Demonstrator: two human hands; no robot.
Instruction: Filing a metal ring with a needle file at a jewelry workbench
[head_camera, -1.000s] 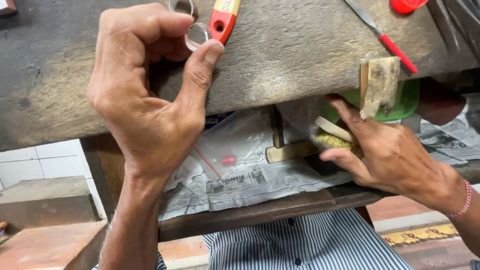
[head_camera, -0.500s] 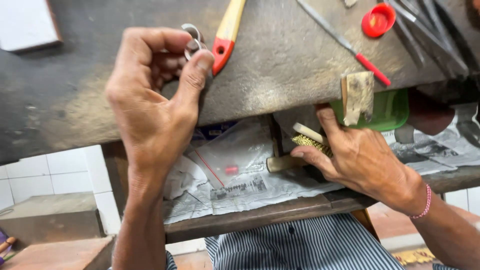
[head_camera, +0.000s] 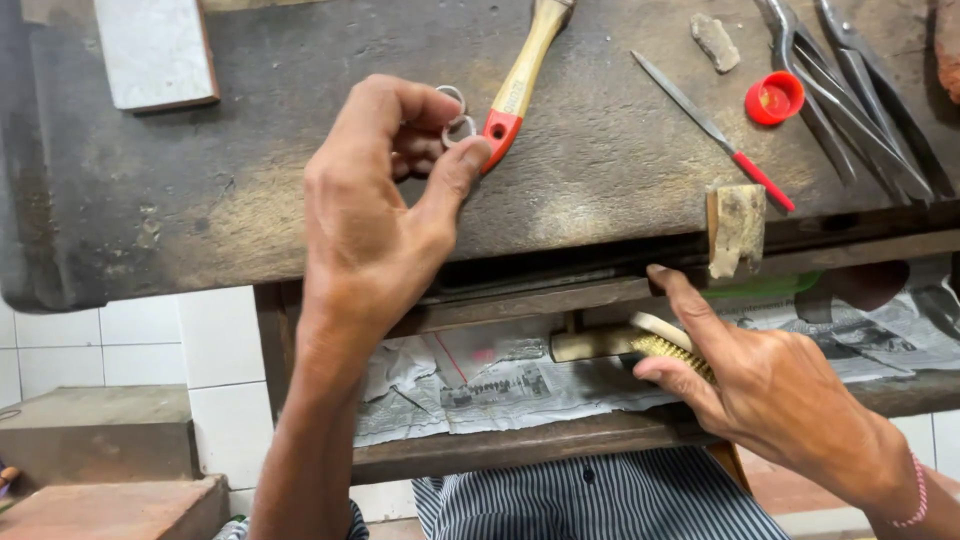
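My left hand (head_camera: 385, 190) is raised over the dark wooden workbench (head_camera: 250, 200), pinching two small silver rings (head_camera: 456, 115) between thumb and fingertips. My right hand (head_camera: 770, 385) reaches into the open drawer under the bench and grips a brass-bristled brush (head_camera: 640, 345) with a pale wooden handle, lying on newspaper (head_camera: 500, 385). A wooden bench peg (head_camera: 736, 228) sticks out of the bench edge just above my right hand.
On the bench lie a hammer with a yellow and red handle (head_camera: 520, 75), a thin file with a red tip (head_camera: 715, 130), a red cap (head_camera: 774, 98), dark metal pliers (head_camera: 850, 80) and a grey block (head_camera: 155, 50). White tiles and brick steps show below left.
The view has shifted so the bench sits lower. My left hand still pinches the rings. My right hand has closed on the brush in the drawer and drawn it slightly out.
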